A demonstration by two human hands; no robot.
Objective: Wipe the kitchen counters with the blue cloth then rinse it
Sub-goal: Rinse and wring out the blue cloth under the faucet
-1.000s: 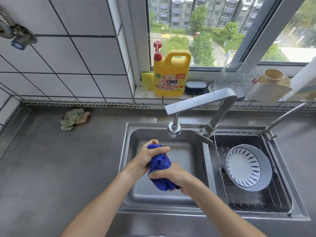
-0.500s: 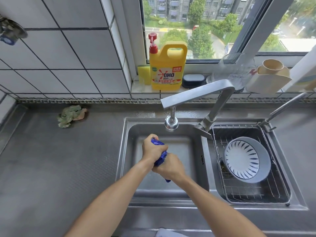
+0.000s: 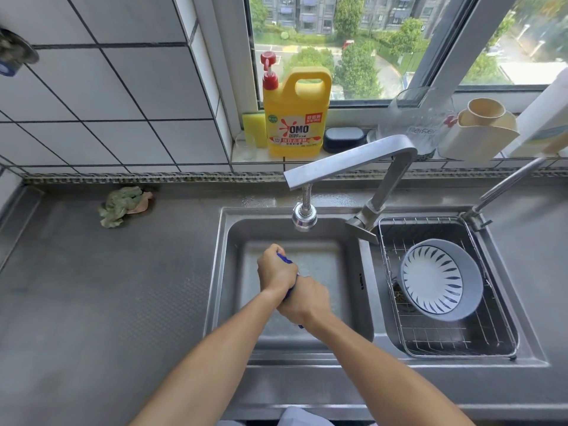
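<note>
We see only slivers of the blue cloth (image 3: 285, 259); the left hand (image 3: 275, 273) and right hand (image 3: 305, 301) cover the rest.

Worktop (image 3: 76, 287) left of sink (image 3: 226, 272) lies open except a crumpled rag (image 3: 123, 206) near the wall. Tap (image 3: 347, 162) overhangs the basin. Right basin filled by rack (image 3: 445, 342) and bowl (image 3: 441, 279).

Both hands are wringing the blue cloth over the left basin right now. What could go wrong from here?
1. The blue cloth is almost hidden between the left hand and right hand, so leftover dirt may go unseen.
2. The faucet head hangs just above the hands; lifting them might knock it.
3. Squeezed water may splash past the sink rim onto the counter.
</note>
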